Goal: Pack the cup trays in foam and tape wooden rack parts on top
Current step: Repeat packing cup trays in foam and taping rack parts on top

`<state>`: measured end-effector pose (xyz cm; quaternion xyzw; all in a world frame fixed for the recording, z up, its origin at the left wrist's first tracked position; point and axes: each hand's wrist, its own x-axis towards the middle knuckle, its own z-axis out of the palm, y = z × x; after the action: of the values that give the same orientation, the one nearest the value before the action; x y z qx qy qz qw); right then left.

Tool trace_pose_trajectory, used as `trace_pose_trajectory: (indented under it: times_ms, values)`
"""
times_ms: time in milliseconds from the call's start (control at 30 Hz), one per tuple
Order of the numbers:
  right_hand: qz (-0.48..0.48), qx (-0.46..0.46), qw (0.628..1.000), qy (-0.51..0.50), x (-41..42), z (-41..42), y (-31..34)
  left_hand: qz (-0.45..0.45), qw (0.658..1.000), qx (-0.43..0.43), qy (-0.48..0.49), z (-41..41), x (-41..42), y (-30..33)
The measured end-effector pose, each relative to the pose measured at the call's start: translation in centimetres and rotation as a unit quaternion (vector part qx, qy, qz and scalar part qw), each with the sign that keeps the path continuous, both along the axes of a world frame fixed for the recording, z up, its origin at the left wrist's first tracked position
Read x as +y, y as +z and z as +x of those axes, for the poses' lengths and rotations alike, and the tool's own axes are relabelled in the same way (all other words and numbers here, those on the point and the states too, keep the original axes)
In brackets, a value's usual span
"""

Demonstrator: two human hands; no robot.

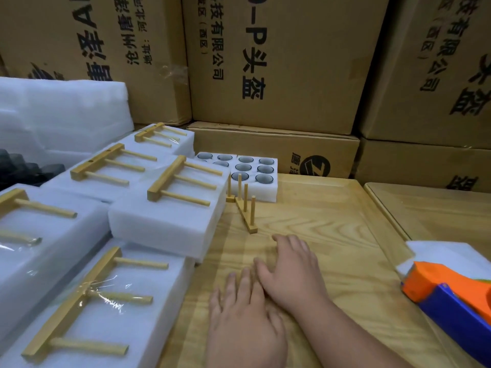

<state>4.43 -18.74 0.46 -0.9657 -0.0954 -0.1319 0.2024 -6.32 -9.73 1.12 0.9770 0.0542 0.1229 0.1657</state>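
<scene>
My left hand (245, 322) and my right hand (291, 269) lie flat and side by side on the wooden table (332, 229), fingers straight, holding nothing. Beyond them a wooden rack part (245, 208) stands upright with its pegs pointing up. Behind it sits a white foam cup tray (255, 173) with glass cups in its holes. On the left lie several wrapped foam packs, each with a wooden rack part taped on top; the nearest pack (106, 309) is at my left, another (170, 205) rests above it.
An orange and blue tape dispenser (449, 296) lies at the right on a white foam piece (446, 254). Loose foam sheets (66, 115) pile up at the back left. Large cardboard boxes (279, 62) wall off the back.
</scene>
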Motion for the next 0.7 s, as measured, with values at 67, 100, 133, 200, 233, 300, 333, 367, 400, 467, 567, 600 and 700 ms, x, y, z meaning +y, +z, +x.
trace_pose_trajectory:
  times_ms: [67,100,133,200,233,300,333,367,400,467,567,600,700]
  values:
    - [0.012,-0.008,1.0,-0.002,1.1,2.3,0.0,0.008,1.0,-0.005,0.006,0.5,0.0,-0.4]
    - [0.019,-0.011,1.0,-0.002,1.7,3.4,0.0,0.016,1.0,-0.008,0.012,0.7,0.1,-0.5]
    - [0.024,-0.015,1.0,0.0,2.3,4.5,0.1,0.021,1.0,-0.006,0.013,0.8,0.2,-0.7]
    - [0.026,-0.02,0.999,0.002,3.2,6.6,0.1,0.022,1.0,0.0,0.005,1.2,0.2,-1.1]
    - [0.026,-0.022,0.999,0.0,3.3,7.7,0.0,0.02,1.0,0.0,0.0,1.5,0.3,-1.3]
    - [0.034,-0.024,0.999,0.002,3.2,10.0,0.0,0.021,1.0,-0.014,0.0,2.0,0.5,-2.1]
    - [0.041,-0.024,0.999,0.007,2.8,11.2,0.1,0.032,0.999,-0.033,0.001,2.2,0.7,-2.6]
    - [0.047,-0.025,0.998,0.015,2.4,12.4,0.2,0.048,0.997,-0.063,0.0,2.3,0.8,-3.1]
    - [0.048,-0.026,0.998,0.021,2.0,13.5,0.4,0.072,0.992,-0.103,-0.002,2.5,0.9,-3.7]
    - [0.039,-0.031,0.998,0.028,1.4,15.5,0.7,0.099,0.986,-0.135,-0.003,3.1,1.1,-4.7]
    - [0.019,-0.048,0.997,0.065,1.2,17.8,0.9,0.121,0.981,-0.151,0.012,3.6,1.5,-5.0]
    - [0.012,-0.05,0.995,0.082,1.2,18.4,1.0,0.123,0.98,-0.153,0.014,3.9,1.6,-5.0]
    - [-0.003,-0.058,0.993,0.103,1.4,19.6,1.2,0.11,0.979,-0.17,0.021,4.3,1.2,-5.0]
